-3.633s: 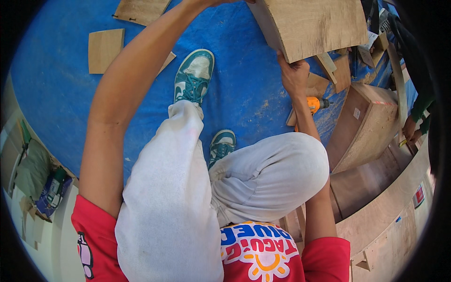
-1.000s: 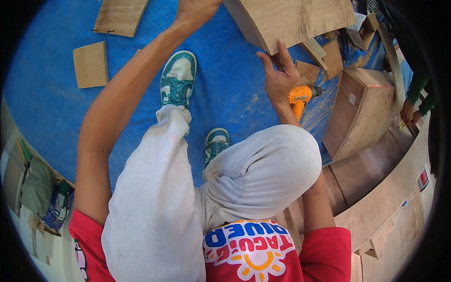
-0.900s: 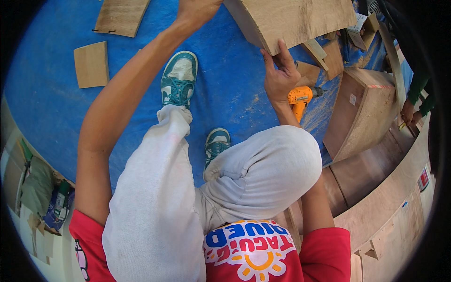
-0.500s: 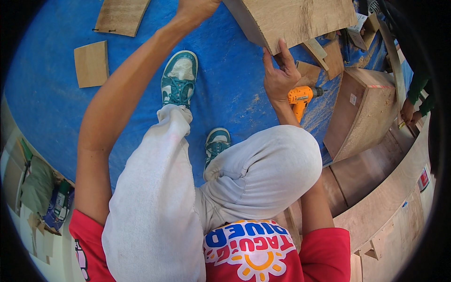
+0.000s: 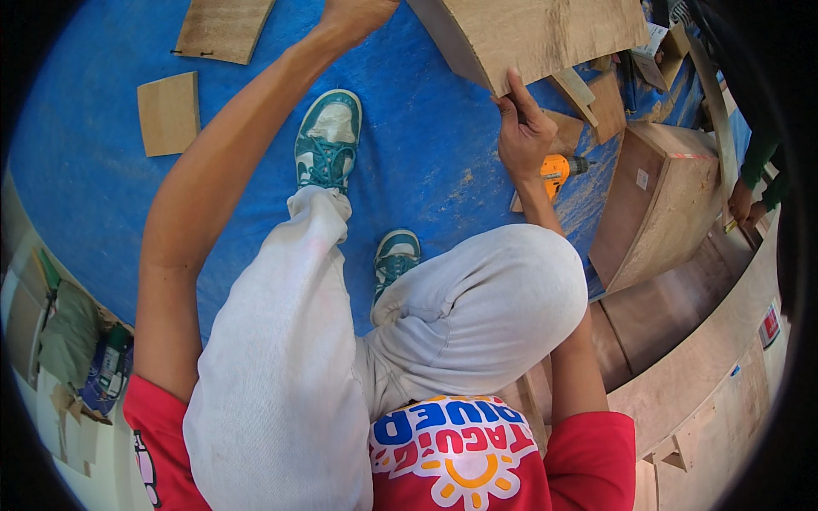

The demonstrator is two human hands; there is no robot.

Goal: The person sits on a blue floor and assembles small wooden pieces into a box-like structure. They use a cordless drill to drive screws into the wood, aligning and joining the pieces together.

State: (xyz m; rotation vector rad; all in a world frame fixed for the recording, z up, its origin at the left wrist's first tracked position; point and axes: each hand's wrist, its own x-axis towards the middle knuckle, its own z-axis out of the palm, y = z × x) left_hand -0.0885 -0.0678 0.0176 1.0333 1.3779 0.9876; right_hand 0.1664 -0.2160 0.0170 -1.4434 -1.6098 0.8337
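Note:
A plywood box (image 5: 545,38) is tilted at the top of the view, its upper part cut off by the frame. My right hand (image 5: 527,140) grips its lower corner, with one finger on the broad face and the thumb at the edge beneath. At the top edge is my left hand (image 5: 362,12), near the box's left side, its fingers out of the picture. An orange cordless drill (image 5: 554,173) lies on the blue sheet (image 5: 426,162), partly covered by my right wrist.
Two loose plywood pieces (image 5: 169,114) lie at the left. Wood offcuts (image 5: 607,106) and sawdust are spread at the right, beside another wooden box (image 5: 656,200). Another person's hands (image 5: 741,203) show at the far right. My shoes (image 5: 328,140) rest on the sheet.
My right hand has shifted slightly right along the box's lower edge, and its fingers have drawn closer together. My wrist now covers more of the drill. The box has barely moved.

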